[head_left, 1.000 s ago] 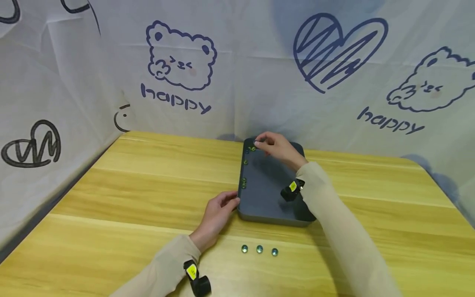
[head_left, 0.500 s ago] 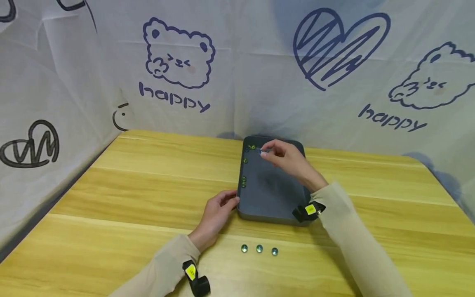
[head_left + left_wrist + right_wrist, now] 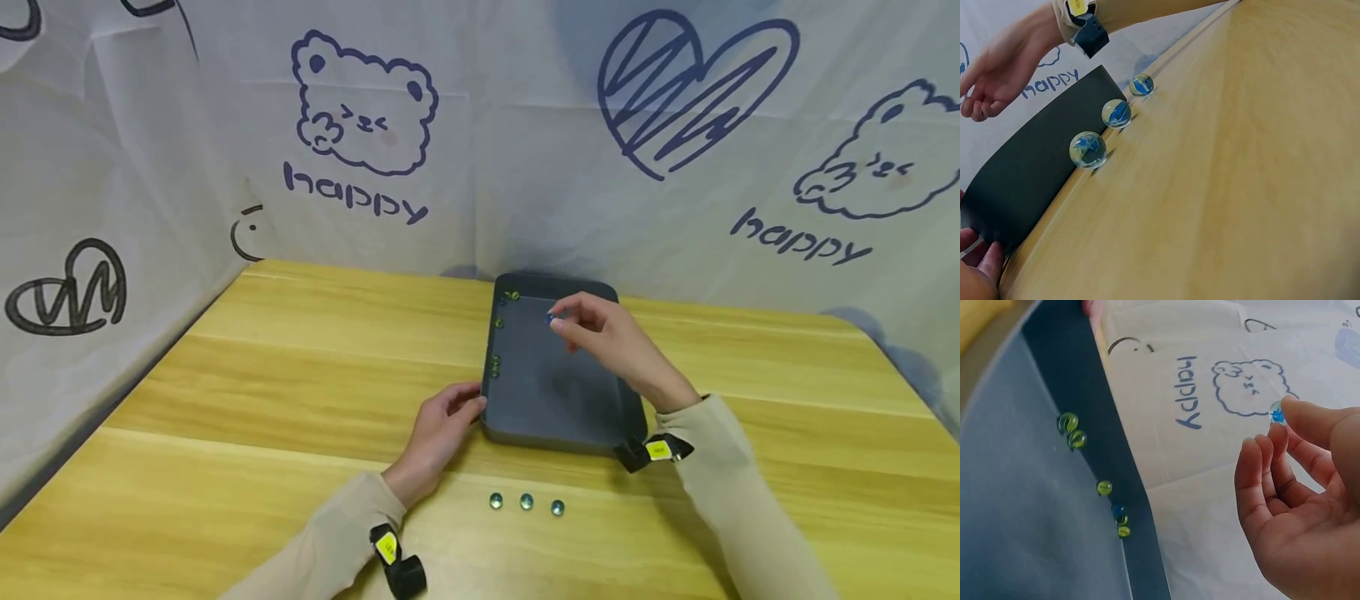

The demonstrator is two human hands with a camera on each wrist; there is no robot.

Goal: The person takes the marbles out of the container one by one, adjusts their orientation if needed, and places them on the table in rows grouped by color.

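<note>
Between thumb and index finger, my right hand (image 3: 618, 350) pinches a clear marble with blue inside (image 3: 1277, 413), raised over the dark grey tray (image 3: 547, 392). The other fingers of that hand are curled loosely. My left hand (image 3: 438, 433) touches the outside of the tray at its near left corner, thumb and fingertips against the wall. Along the tray's left inner wall lie several yellow-green marbles (image 3: 1104, 487) and a blue one (image 3: 1118, 511). On the table in front of the tray, three clear blue-streaked marbles (image 3: 1116, 114) stand in a row.
The tray stands on a wood-grain table (image 3: 300, 350), its far end close to the back edge. White cloth (image 3: 517, 183) with drawn bears and hearts hangs behind and at the left. Each wrist carries a small black camera (image 3: 405, 575).
My right hand has drawn back from the tray's far left corner, to the right and nearer, bringing the blue marble into plain view. The left hand keeps its place at the tray.
</note>
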